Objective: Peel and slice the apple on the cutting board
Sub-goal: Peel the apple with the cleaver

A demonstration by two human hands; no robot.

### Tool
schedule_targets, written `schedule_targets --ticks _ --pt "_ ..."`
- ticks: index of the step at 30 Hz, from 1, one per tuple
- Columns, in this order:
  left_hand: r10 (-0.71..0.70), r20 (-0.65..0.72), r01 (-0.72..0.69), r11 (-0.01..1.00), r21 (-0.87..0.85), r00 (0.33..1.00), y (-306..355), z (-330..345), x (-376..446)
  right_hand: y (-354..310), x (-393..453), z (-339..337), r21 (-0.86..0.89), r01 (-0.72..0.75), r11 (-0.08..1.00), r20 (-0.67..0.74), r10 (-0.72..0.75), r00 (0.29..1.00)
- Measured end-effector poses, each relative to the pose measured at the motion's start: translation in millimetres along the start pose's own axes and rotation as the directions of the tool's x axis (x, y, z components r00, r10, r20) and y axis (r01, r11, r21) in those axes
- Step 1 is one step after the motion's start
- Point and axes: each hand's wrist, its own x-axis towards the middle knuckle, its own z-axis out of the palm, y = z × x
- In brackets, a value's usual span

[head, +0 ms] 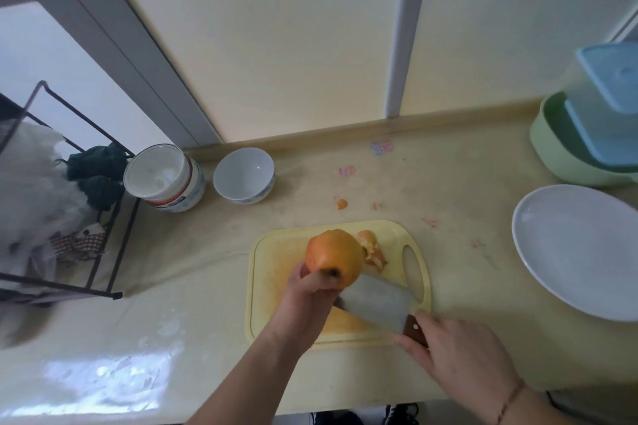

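An orange-red apple (334,256) is held above the yellow cutting board (276,252). My left hand (310,293) grips its near side, stem end toward me. My right hand (455,348) holds the brown handle of a wide cleaver (376,304). The flat blade lies over the board with its tip against the apple's lower side. Pieces of peel (371,250) lie on the board just right of the apple.
A white plate (580,252) sits to the right, with a green tub and blue-lidded containers (593,128) behind it. Two bowls (243,176) (162,176) stand at the back left beside a black wire rack (69,203). Small peel bits (341,204) lie behind the board.
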Motion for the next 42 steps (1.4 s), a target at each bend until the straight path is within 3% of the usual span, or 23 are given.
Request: schedule_targets --ticks 3,6,8,12,16,17,20,22,26,28,29,31,33,35,39,42 --pt "0.166 -0.099 -0.145 0.972 0.186 0.981 15 -16 -27 1 -8 2 0.277 -0.085 0.957 0.017 0.083 0.996" --pt "0.376 -0.152 -0.277 0.853 0.442 0.914 30 -30 -54 -3 -7 -1 0.47 -0.198 0.86 0.122 0.159 0.98" --pt "0.429 -0.194 -0.273 0.802 0.532 0.882 30 -37 -61 -10 -4 -5 0.662 -0.229 0.714 0.155 0.168 0.974" --pt "0.449 -0.24 -0.216 0.749 0.626 0.861 14 -47 -58 -48 13 -31 0.915 -0.285 0.287 0.264 0.109 0.958" --pt "0.461 -0.172 -0.239 0.701 0.672 0.87 -7 -41 -57 -82 40 -48 0.971 -0.212 0.107 0.212 0.014 0.977" --pt "0.467 -0.147 -0.259 0.695 0.671 0.872 -10 -38 -57 -87 43 -52 0.974 -0.2 0.103 0.201 0.004 0.98" --pt "0.531 -0.034 -0.375 0.641 0.67 0.846 -15 -31 -58 -92 44 -57 0.962 -0.154 0.227 0.146 0.053 0.988" --pt "0.5 0.028 -0.39 0.64 0.662 0.866 -18 -34 -60 -90 45 -51 0.952 -0.148 0.268 0.131 0.08 0.988" --pt "0.243 0.032 -0.238 0.901 0.361 0.969 -22 -37 -72 -86 51 -47 0.914 -0.153 0.375 0.096 0.166 0.981" --pt "0.203 -0.005 -0.197 0.952 0.233 0.979 -26 -35 -76 -88 51 -44 0.877 -0.169 0.45 0.094 0.185 0.978" --pt "0.197 -0.023 -0.185 0.951 0.249 0.98 -29 -32 -76 -89 51 -42 0.857 -0.17 0.486 0.088 0.187 0.978" --pt "0.263 -0.043 -0.224 0.885 0.408 0.964 -33 -26 -74 -89 49 -38 0.834 -0.154 0.53 0.066 0.182 0.981" --pt "0.415 -0.053 -0.293 0.721 0.628 0.908 -38 -27 -67 -88 48 -35 0.833 -0.15 0.533 0.056 0.188 0.981" --pt "0.473 -0.04 -0.282 0.588 0.758 0.88 -40 -28 -60 -87 48 -33 0.829 -0.153 0.538 0.059 0.187 0.981" --pt "0.489 -0.058 -0.221 0.492 0.842 0.87 -36 -29 -50 -83 48 -40 0.803 -0.115 0.585 0.051 0.125 0.991" --pt "0.506 -0.097 -0.161 0.441 0.883 0.857 -37 -37 -43 -70 38 -47 0.7 -0.021 0.714 -0.081 0.109 0.991"
